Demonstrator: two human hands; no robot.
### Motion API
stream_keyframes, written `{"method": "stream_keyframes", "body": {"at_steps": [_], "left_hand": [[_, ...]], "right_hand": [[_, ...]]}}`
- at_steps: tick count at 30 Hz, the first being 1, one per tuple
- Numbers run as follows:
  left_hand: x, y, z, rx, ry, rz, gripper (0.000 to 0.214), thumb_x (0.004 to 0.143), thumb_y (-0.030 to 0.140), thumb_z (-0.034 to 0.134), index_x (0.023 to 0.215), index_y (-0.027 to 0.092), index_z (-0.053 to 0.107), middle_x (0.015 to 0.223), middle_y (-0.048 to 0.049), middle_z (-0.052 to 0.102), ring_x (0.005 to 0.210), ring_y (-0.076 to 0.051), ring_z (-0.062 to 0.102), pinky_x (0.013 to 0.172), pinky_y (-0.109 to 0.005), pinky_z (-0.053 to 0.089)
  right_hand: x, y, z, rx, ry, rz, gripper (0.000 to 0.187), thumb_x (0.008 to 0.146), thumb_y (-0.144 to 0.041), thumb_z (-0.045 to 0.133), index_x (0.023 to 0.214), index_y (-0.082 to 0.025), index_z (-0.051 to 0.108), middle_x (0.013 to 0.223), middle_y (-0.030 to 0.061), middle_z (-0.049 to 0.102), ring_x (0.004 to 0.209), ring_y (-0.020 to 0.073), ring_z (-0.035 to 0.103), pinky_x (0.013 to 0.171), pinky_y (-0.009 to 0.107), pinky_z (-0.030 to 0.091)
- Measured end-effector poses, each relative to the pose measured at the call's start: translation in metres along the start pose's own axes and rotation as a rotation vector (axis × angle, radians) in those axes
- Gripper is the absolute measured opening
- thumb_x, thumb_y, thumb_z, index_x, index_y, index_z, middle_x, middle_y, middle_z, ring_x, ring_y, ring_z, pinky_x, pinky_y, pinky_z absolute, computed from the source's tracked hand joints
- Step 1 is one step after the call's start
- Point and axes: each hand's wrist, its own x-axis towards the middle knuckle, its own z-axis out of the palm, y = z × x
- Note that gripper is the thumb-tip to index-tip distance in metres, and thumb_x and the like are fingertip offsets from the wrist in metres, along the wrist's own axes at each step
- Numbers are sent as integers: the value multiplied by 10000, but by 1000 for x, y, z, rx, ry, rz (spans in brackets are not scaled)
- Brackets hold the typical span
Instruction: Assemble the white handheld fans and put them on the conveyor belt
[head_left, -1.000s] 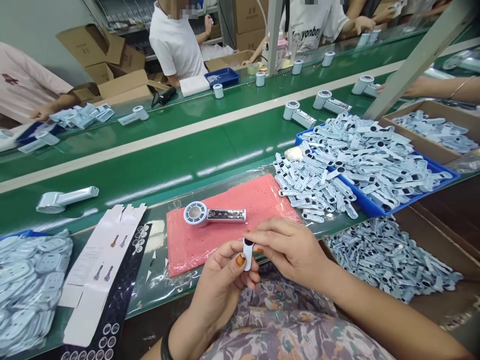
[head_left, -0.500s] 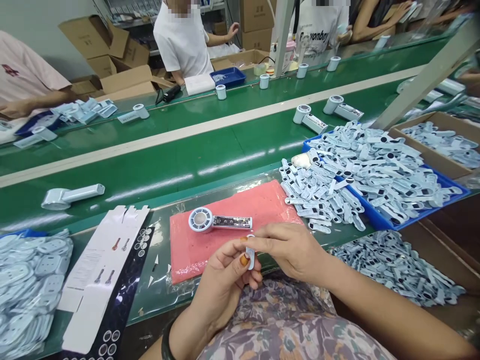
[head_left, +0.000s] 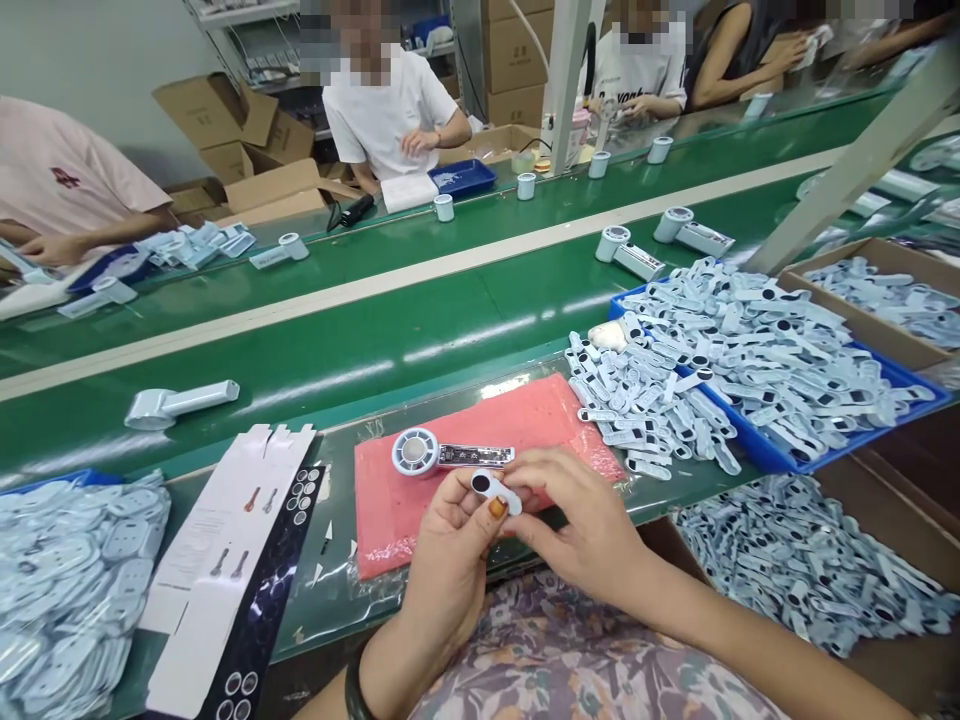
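Both my hands meet over the near edge of a pink mat (head_left: pixel 525 410). My left hand (head_left: pixel 450 540) pinches a small pale blue cover strip (head_left: pixel 495 490) with a dark round window, thumb on top. My right hand (head_left: pixel 581 515) closes its fingertips on the same strip from the right. Just beyond them, on the mat, lies an open hand-held fan body (head_left: pixel 450 453) with its round head to the left and its circuit board exposed.
A blue tray (head_left: pixel 765 455) heaped with cover strips stands at the right, with more strips spilled beside it and in cardboard boxes (head_left: pixel 855 300). Flat printed cartons (head_left: pixel 217 560) and pale blue shells (head_left: pixel 67 560) lie at the left. Fan bodies ride the green conveyor (head_left: pixel 337 340); other people work opposite.
The strip has turned from upright to lying nearly flat between my fingers, its dark window now facing up. Both hands have edged toward the fan body.
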Motion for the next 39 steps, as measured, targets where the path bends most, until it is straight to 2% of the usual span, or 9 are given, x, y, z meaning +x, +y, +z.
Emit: {"method": "stream_keyframes", "body": {"at_steps": [4,8,11,14,18,24,28,32,39], "left_hand": [[-6,28,-30,368,-80,81,305,933,405,661,1187,236,667,1067,-88,718,897,-215,693,854,-339,563],[1,66,-68,1111,60,615,341,888,264,713,1229,258,693,1191,-97,686,1046,-256,634,994,-380,470],[26,75,-82,1432,-132,811,396,862,215,718,1253,249,667,1314,-116,620,1301,-338,478,1123,-512,354],[53,70,-81,1566,-330,780,291,914,188,632,1205,191,649,1246,-133,640,1338,-344,431,1110,-562,376],[71,66,-78,1579,-441,709,127,929,121,583,1032,162,643,1060,-98,663,1137,-287,544,993,-501,482],[73,68,-78,1551,-426,662,123,912,70,585,969,164,639,1019,-80,662,982,-254,577,855,-453,519],[63,69,-81,1531,-495,720,84,907,125,646,968,182,634,1035,-66,665,1074,-257,576,972,-485,494],[43,60,-85,1603,-483,641,251,909,213,673,1145,204,590,1188,-81,656,1226,-295,528,1052,-541,451],[33,44,-80,1762,-396,663,223,947,152,545,1163,180,590,1202,-94,667,1243,-334,521,1031,-569,456]], "right_hand": [[15,5,-3,-131,8,-50,142,1001,-230,543,1102,-220,642,1006,58,697,921,213,632,805,365,472],[35,14,5,-355,-56,-55,134,993,-219,537,1023,-170,658,844,52,653,777,209,596,701,341,412],[47,17,23,-511,-184,-64,139,986,-216,539,951,-149,655,831,65,638,772,222,595,693,346,400],[53,18,36,-628,-273,-27,152,983,-230,550,901,-143,644,828,71,630,771,232,597,695,355,404],[53,20,36,-530,-266,42,133,979,-282,612,974,-158,658,880,56,643,810,225,602,718,345,420],[49,35,37,-193,-157,85,77,972,-182,630,902,-192,661,930,25,648,916,197,576,818,327,439],[45,42,34,-10,-227,173,85,926,-182,701,994,-214,663,1032,6,666,975,175,592,880,326,453],[36,37,32,-84,-385,134,444,892,-240,746,1297,-197,567,1235,65,627,1144,239,547,1026,426,405],[27,30,43,-290,-436,90,344,1004,-252,552,1328,-135,553,1200,117,631,1093,286,524,969,458,416]]}}
